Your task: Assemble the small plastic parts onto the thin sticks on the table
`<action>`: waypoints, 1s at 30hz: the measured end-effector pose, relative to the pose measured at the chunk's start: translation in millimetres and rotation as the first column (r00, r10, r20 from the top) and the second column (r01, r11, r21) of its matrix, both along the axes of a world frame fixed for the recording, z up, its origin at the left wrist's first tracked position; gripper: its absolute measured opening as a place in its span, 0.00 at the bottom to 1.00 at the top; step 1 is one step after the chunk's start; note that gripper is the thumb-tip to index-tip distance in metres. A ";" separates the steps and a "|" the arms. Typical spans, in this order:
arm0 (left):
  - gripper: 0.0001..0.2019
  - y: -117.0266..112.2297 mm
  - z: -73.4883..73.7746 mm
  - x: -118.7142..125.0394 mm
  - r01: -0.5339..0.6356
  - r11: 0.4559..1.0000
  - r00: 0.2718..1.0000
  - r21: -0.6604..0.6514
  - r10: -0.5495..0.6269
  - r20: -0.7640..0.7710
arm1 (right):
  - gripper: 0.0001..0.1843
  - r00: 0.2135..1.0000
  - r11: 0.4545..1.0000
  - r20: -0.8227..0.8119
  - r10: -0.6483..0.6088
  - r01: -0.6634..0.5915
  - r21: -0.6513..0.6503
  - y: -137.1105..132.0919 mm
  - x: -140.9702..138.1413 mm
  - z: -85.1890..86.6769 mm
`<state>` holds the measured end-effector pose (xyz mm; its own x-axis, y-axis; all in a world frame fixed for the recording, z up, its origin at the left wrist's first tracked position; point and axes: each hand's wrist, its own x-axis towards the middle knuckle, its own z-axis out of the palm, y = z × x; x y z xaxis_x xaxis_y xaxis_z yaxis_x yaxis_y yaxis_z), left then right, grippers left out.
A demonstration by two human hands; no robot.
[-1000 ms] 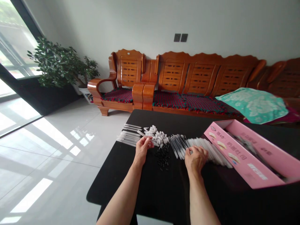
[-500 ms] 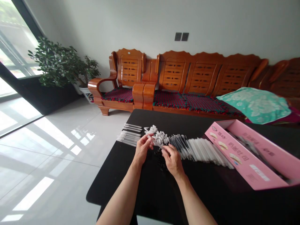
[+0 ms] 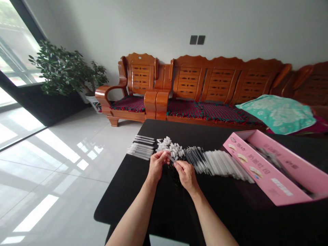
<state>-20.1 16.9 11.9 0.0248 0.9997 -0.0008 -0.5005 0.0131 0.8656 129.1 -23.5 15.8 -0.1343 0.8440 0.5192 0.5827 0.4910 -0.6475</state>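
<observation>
Black table (image 3: pixel 123 205) with pen parts (image 3: pixel 220 167), on white floor tiles (image 3: pixel 64 181), wooden sofa (image 3: pixel 220 80) behind.

The bench top (image 3: pixel 123 205) is smooth black with a soft sheen, the thin tubes (image 3: pixel 220 165) are clear plastic, the little caps (image 3: pixel 171 147) look like matt white plastic, the pink box (image 3: pixel 266 174) is glossy card, and that sofa (image 3: pixel 220 73) is seriously shiny varnished wood. The floor tiles (image 3: pixel 64 171) are glossy too.

Blurred Chinese print on pink box (image 3: pixel 266 167), unreadable
</observation>
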 end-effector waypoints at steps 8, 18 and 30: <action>0.18 -0.1 1.9 -2.3 0.030 0.999 0.999 -0.015 -0.029 0.039 | 0.17 0.981 0.978 0.167 -0.103 0.070 0.196 -0.1 -4.0 -1.0; 0.20 2.2 -1.7 -3.1 0.018 0.997 1.000 -0.077 -0.017 0.020 | 0.19 0.960 0.971 0.249 -0.132 0.075 0.225 -1.9 -4.3 -1.7; 0.19 2.3 0.9 -4.0 0.063 0.998 0.998 0.002 -0.063 0.011 | 0.18 0.999 0.999 0.050 0.011 -0.014 0.051 -0.4 -1.0 -5.4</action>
<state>-24.1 19.2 12.9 0.0880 0.9961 0.0011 -0.5081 0.0440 0.8602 128.1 -23.9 10.4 -0.1715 0.8144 0.5544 0.6075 0.5305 -0.5912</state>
